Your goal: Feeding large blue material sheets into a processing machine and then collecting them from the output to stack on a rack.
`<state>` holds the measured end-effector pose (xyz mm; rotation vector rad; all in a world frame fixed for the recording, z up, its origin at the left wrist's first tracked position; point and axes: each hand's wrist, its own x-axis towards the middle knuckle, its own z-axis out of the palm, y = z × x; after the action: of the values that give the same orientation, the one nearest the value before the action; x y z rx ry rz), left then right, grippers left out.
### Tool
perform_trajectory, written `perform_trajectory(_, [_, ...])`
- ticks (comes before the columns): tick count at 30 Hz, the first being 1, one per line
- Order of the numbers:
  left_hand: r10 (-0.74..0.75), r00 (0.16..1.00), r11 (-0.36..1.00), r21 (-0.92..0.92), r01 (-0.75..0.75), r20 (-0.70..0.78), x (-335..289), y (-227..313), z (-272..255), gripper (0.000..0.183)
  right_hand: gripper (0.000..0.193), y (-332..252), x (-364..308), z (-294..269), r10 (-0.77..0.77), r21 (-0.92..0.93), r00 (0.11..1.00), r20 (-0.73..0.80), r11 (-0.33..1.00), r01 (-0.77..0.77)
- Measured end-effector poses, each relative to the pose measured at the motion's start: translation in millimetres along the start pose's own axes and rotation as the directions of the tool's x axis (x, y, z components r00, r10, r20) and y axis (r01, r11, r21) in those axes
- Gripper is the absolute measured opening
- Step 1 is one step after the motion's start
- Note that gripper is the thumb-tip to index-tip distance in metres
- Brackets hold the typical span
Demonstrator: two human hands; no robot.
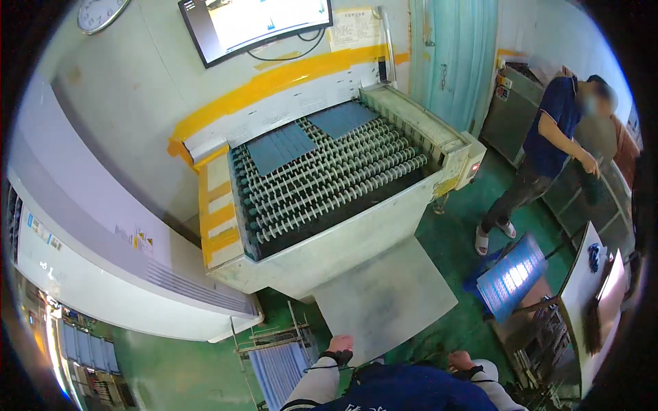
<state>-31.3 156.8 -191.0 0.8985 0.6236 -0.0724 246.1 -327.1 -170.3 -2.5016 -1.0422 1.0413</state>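
Observation:
My left hand (340, 344) hangs low in front of me, above the near edge of a grey sheet (384, 294) on the floor. Its fingers look curled, and I see nothing in them. Over on the right, my right hand (461, 361) is loosely closed near my body, also with nothing visible in it. Dark bands circle both wrists. Ahead stands a roller conveyor machine (329, 240) with rows of ridged rollers (336, 178). Two blue-grey panels, a left panel (281, 147) and a right panel (343, 118), lie flat on the far rollers, out of my reach.
A rack of bluish panels (277, 370) stands by my left hand, beside a white cabinet (116, 260). A blue panel (510, 277) leans at right near a white board (582, 281). Another person (552, 137) stands beyond. A wall screen (257, 24) hangs above the machine.

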Motion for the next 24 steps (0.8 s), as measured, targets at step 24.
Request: perform_trajectory(24, [-0.526,0.848,0.816,-0.244,0.524,0.063,51,56,33,0.029,0.018,13,24,-82,0.182,0.077,0.98,-0.075,0.981,-0.177])
